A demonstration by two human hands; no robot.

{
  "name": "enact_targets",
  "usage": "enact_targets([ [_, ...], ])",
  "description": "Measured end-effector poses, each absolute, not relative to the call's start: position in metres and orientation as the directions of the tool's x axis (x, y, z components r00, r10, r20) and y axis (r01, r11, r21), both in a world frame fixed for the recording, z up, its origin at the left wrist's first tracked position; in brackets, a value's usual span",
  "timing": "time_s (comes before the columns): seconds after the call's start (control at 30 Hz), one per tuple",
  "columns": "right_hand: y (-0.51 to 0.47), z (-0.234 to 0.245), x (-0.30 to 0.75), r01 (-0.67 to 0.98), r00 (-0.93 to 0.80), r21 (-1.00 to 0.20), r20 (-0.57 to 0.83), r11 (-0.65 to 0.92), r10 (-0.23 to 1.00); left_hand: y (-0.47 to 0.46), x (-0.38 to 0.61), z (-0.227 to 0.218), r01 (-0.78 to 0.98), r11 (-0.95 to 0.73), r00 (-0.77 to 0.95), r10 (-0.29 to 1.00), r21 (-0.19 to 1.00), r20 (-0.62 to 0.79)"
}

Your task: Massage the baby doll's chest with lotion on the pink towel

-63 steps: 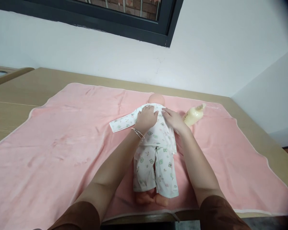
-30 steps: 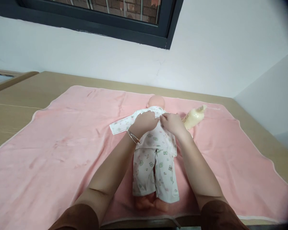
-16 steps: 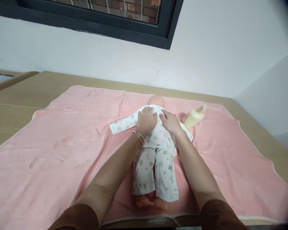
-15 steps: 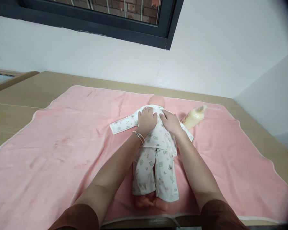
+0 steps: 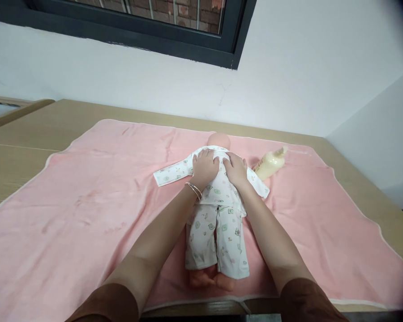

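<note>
A baby doll [image 5: 218, 192] in white printed pajamas lies face down, its head at the far end and its bare feet towards me. My left hand [image 5: 204, 169] rests flat on the left side of its upper back, fingers stretched out. On the right side of the back lies my right hand [image 5: 235, 170], also flat with fingers extended. Neither hand grips anything. Beside the doll's right-hand sleeve a pale yellow pump bottle [image 5: 270, 164] lies tilted on its side.
A pink blanket [image 5: 87, 201] with a white edge covers much of the wooden table [image 5: 97, 111]. Behind it rises a white wall [image 5: 282, 80] with a dark-framed window [image 5: 188, 49]. Another wooden edge [image 5: 27, 112] shows at the far left.
My right hand has shifted very slightly inward on the doll's back. Otherwise the doll, the bottle and my left hand look nearly the same.
</note>
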State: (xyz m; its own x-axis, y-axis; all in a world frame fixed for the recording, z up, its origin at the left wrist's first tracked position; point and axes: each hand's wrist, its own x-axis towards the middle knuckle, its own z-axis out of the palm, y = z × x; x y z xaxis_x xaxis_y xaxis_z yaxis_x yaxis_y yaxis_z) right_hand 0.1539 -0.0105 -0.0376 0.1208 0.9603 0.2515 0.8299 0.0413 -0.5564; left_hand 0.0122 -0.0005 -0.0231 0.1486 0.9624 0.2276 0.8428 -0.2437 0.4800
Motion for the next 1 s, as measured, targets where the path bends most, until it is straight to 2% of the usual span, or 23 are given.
enact_targets([
  [0.23,-0.011,-0.040,0.153,0.829,0.123,-0.557,0.264,0.047,0.957,0.007,0.010,-0.027,0.834,-0.315,0.199,0.937,0.453,0.287],
  [0.5,-0.017,-0.038,0.144,0.807,0.175,-0.591,0.245,0.004,0.954,0.009,0.011,-0.027,0.810,-0.300,0.174,0.944,0.503,0.282],
  [0.67,-0.022,-0.033,0.135,0.834,0.116,-0.550,0.222,0.026,0.968,0.015,0.009,-0.032,0.779,-0.318,0.174,0.937,0.540,0.302],
  [0.83,-0.029,-0.027,0.125,0.879,0.027,-0.468,0.229,0.086,0.973,0.031,-0.005,-0.038,0.645,-0.393,0.235,0.918,0.656,0.319],
  [1.0,-0.033,-0.022,0.117,0.821,-0.163,-0.494,0.278,0.287,0.947,0.042,-0.014,-0.046,0.392,-0.297,0.166,0.954,0.871,0.250],
])
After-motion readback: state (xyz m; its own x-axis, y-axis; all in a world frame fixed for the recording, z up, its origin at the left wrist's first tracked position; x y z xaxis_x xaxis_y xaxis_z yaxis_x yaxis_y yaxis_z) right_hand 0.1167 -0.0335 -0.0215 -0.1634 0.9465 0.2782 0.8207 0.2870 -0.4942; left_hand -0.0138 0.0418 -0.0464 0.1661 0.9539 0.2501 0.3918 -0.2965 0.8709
